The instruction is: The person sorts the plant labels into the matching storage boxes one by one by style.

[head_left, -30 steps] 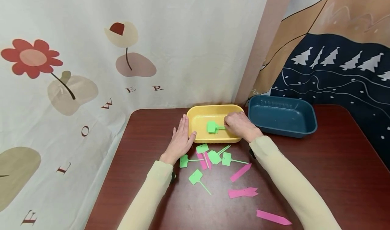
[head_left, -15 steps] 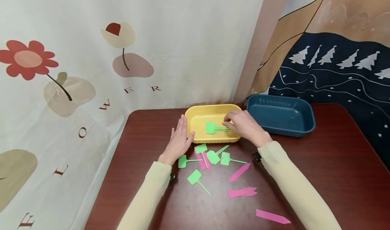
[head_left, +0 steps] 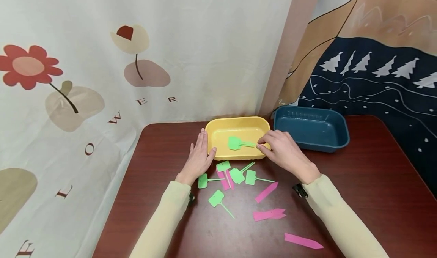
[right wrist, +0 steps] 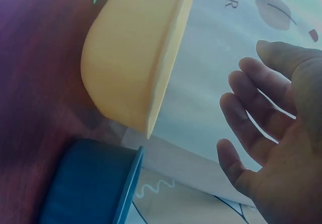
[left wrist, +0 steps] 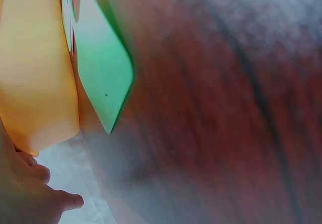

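Note:
Several green plant labels (head_left: 234,143) lie stacked in the yellow basin (head_left: 218,154), their thin stems pointing right. My left hand (head_left: 197,160) rests with straight fingers against the basin's left side. Over the basin's right rim hovers my right hand (head_left: 282,150), its fingers loosely bent and holding nothing; the right wrist view shows the fingers (right wrist: 261,118) spread apart. In front of the basin, more green labels (head_left: 216,199) lie on the table, some over pink pointed labels (head_left: 232,182). In the left wrist view one green label (left wrist: 104,63) lies close beside the basin's wall.
A dark blue basin (head_left: 308,146) stands right of the yellow one, near the table's back edge. More pink labels (head_left: 267,192) lie scattered toward the front right of the brown table (head_left: 143,197). Behind the table hangs a printed curtain (head_left: 211,53).
My right hand has let go of the green labels' stems and moved right, toward the yellow basin's rim. The left hand stays at the basin's side. The head view has shifted slightly.

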Available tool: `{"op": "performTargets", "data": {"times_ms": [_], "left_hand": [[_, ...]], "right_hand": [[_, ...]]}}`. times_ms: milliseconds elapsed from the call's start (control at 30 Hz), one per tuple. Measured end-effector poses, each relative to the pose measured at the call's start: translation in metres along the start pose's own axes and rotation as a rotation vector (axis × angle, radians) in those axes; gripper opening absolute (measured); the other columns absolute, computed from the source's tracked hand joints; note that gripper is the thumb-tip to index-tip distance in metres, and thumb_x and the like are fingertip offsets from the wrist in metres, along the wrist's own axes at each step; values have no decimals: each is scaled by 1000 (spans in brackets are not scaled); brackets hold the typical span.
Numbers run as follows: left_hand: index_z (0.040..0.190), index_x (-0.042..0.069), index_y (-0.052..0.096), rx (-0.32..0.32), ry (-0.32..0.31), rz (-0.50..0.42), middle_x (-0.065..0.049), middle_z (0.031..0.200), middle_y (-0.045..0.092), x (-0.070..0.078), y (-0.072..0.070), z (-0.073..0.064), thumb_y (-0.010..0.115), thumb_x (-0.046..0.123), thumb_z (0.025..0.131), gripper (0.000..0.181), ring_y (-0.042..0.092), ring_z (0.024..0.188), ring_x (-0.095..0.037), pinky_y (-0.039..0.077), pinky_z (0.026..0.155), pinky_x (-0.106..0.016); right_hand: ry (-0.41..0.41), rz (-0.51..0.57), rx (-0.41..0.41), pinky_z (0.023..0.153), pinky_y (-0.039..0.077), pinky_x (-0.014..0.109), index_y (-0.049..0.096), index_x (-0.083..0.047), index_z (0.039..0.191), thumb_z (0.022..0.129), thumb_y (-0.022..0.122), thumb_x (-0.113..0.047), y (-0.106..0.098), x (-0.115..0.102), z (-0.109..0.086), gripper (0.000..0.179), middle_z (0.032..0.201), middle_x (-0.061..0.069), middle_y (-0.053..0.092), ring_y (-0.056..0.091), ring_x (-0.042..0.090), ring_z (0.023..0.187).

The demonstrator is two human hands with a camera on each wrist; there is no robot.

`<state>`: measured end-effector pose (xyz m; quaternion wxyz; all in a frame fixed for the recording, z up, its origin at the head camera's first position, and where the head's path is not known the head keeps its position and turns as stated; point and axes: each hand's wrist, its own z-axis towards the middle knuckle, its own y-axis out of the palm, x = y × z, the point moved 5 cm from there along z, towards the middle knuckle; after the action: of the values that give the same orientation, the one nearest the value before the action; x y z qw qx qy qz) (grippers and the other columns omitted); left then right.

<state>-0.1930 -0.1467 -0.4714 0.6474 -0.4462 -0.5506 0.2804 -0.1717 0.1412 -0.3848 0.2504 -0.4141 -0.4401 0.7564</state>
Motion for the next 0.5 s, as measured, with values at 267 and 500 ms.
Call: {"op": "performTargets", "data": {"times_ms": [267,500], "left_hand": [[165,2,0,4,7,-3,-10,174,-5,1,-1,0,35,42,112,76,1,159,-27,11,121,-65],[165,1,1,9,11,-5,-13,174,-2,0,-1,0,36,42,111,76,2,159,-29,11,121,-66]], "right_hand": [[24,-4,18,90,49,48,78,-11,106,93,79,-27,-1,-3,-25,21,102,4,72,61,23,97],[44,-18,8,94,49,51,77,-13,108,92,81,-27,4,-2,-45,21,106,3,72,63,26,104]]}}
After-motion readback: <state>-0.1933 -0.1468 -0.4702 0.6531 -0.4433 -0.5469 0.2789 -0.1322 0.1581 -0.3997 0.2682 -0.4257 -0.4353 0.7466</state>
